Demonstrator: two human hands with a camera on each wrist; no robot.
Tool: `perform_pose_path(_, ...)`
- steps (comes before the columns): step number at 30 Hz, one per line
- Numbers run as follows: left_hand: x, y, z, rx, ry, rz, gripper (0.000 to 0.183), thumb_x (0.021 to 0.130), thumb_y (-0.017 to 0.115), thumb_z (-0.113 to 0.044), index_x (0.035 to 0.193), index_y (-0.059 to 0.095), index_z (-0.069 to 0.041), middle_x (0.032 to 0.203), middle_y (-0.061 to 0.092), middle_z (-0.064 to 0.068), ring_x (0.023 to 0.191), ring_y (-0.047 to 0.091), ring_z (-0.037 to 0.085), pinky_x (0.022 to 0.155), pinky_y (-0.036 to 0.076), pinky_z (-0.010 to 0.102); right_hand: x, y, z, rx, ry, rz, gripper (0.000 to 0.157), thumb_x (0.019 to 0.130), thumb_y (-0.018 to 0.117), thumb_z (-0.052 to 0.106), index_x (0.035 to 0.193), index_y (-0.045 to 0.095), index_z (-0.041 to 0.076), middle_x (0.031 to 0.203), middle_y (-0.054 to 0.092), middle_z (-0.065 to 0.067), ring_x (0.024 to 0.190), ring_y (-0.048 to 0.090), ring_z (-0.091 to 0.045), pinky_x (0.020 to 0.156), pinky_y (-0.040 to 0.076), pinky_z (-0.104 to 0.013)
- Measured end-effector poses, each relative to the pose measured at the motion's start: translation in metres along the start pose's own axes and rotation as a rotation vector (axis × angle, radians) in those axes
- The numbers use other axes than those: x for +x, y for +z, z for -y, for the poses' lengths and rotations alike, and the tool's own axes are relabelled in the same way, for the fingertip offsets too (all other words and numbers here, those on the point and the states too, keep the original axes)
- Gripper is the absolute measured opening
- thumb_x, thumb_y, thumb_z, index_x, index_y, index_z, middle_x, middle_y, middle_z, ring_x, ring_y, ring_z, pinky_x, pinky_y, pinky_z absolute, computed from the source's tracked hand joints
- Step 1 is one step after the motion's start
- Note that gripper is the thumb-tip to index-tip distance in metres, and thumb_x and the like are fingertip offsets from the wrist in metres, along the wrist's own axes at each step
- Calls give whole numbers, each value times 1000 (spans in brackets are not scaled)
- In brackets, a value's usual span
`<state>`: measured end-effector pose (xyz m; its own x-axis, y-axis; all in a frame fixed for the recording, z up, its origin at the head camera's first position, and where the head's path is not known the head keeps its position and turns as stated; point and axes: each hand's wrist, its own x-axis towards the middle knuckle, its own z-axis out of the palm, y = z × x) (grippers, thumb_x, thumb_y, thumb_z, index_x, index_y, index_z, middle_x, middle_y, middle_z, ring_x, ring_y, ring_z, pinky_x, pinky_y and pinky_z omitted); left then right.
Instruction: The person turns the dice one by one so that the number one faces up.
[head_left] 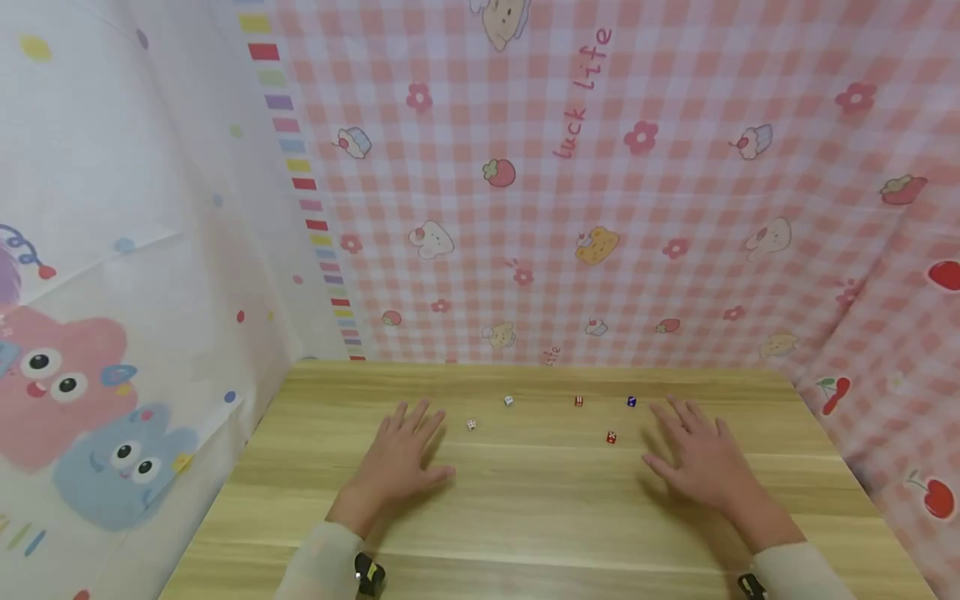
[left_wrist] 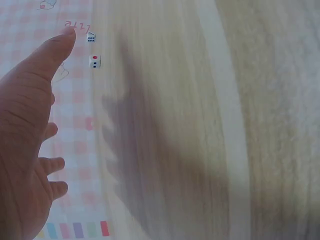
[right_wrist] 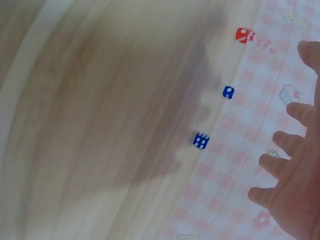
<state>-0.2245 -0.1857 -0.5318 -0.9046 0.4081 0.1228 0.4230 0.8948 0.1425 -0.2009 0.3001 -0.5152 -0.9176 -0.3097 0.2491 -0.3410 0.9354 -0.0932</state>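
My left hand (head_left: 393, 462) is over the left part of the wooden table with its fingers spread, holding nothing. Just beyond its fingertips lie two small white dice, a nearer one (head_left: 471, 425) and a farther one (head_left: 508, 401). On the right, my right hand (head_left: 703, 463) is also spread, apart from the dice. To its left are a red die (head_left: 611, 437), a second red die (head_left: 579, 401) and a blue die (head_left: 632, 402). The right wrist view shows two blue dice, one higher (right_wrist: 228, 92) and one lower (right_wrist: 201, 141); in the head view only one is visible.
The light wooden table (head_left: 525, 517) ends at a pink checked cloth (head_left: 465, 283) hanging at the back. A white cloth with cartoon figures (head_left: 150, 250) hangs at the left, and more pink checked cloth hangs at the right. Both hands cast shadows on the wood.
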Motion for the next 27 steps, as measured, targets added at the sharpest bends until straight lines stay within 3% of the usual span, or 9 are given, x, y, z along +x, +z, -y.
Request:
perform_pose_path(11,7,-1,5,-16,31,-3,93,87,71,-65,159,40,-14,164,37,18,148,35,50,120,29,62,6,3,-23,32,-104,-93,85,84,79,49,149,49,3,150,48,-28,127,54,-52,101,43,-69)
perform_pose_path(27,22,0,3,-139,26,13,96,85,79,-56,159,38,-10,161,42,15,147,42,38,122,32,53,12,9,-42,167,-35,41,92,85,83,46,153,43,-1,155,42,-29,135,44,-55,107,37,-71)
